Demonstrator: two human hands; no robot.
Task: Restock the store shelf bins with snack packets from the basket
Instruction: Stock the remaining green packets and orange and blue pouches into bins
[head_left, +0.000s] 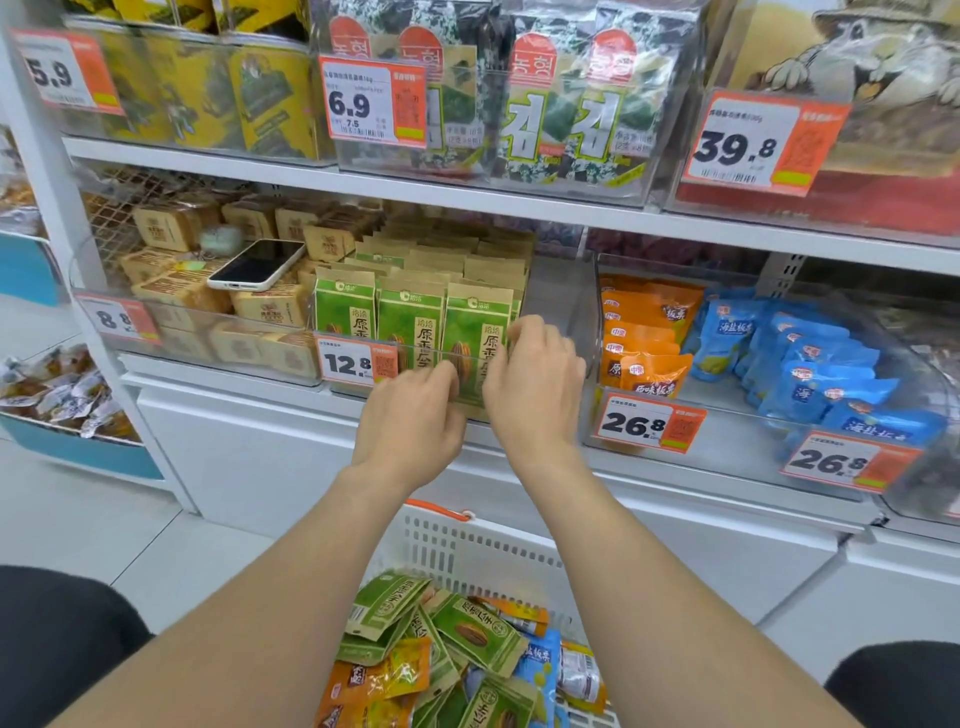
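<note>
— Where's the stock?
— Loose packets (470, 631) fill the basket (467, 551) near me.
— And your hands?
— My left hand (415, 410) and right hand (535, 374) both pinch one green packet (470, 332), standing it in the bin's (558, 306) front row. Next, I judge: let go, grab another.

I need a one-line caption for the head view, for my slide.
Left hand and right hand hold a green packet at the bin front; basket below.
</note>
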